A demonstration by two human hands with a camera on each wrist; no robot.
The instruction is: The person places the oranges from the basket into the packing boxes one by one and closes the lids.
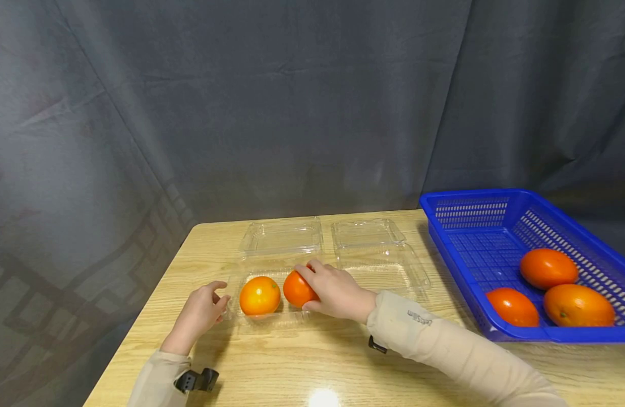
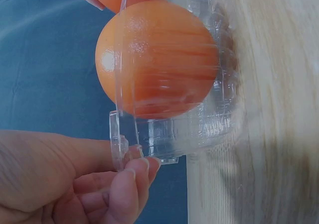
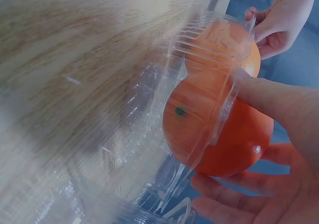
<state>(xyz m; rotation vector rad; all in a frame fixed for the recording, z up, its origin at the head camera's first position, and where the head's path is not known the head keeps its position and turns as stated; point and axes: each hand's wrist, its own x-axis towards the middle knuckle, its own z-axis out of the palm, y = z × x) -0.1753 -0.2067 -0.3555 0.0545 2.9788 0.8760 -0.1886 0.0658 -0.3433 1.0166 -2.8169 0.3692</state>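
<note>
A clear plastic clamshell box [image 2: 164,134] lies open on the table, its lid [image 1: 281,236] folded back. One orange [image 1: 260,295] sits in the left part of its base. My left hand [image 1: 199,310] pinches the box's left rim between thumb and fingers, as the left wrist view [image 2: 99,184] shows. With my right hand [image 1: 338,291] I grip a redder orange [image 1: 298,289] from above, at the right part of the same base. In the right wrist view this redder orange [image 3: 214,129] shows a green spot, and its lower side is behind the clear wall.
A second open clear box [image 1: 376,265] stands just to the right. Further right, a blue basket [image 1: 487,299] holds several orange fruits, among them a redder one [image 1: 548,268]. A dark grey curtain [image 1: 302,113] hangs behind the wooden table [image 1: 272,367].
</note>
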